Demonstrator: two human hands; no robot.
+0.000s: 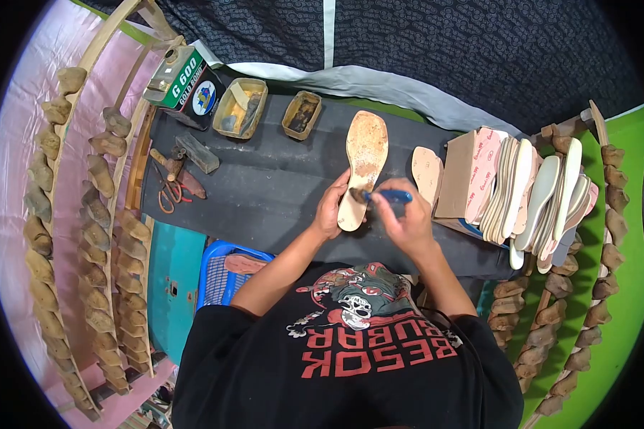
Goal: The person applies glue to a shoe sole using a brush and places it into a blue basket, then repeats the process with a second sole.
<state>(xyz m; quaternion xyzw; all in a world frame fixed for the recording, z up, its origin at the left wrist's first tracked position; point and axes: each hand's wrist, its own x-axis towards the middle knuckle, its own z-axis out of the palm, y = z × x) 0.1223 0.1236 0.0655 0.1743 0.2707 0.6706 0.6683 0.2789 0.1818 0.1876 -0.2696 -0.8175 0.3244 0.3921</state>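
My left hand (330,207) is closed round the side of an insole (367,136), holding it over the dark table with its wide end pointing away from me. A brownish, wet-looking coat covers the wide end and middle of the insole; the narrow end near me is paler. In my right hand (410,223) is a brush with a blue handle (397,195). Its dark bristles touch the insole near the narrow part. Another pinkish insole (427,171) leans against a cardboard box to the right of my right hand.
At the right, many insoles (504,189) stand packed in the box (456,175). A glue can (186,86), two small trays (242,82) (302,114), scissors (168,193), a hammer (170,166) and a grey block (197,154) occupy the left side. A blue basket (215,275) sits below; shoe lasts line racks on both sides.
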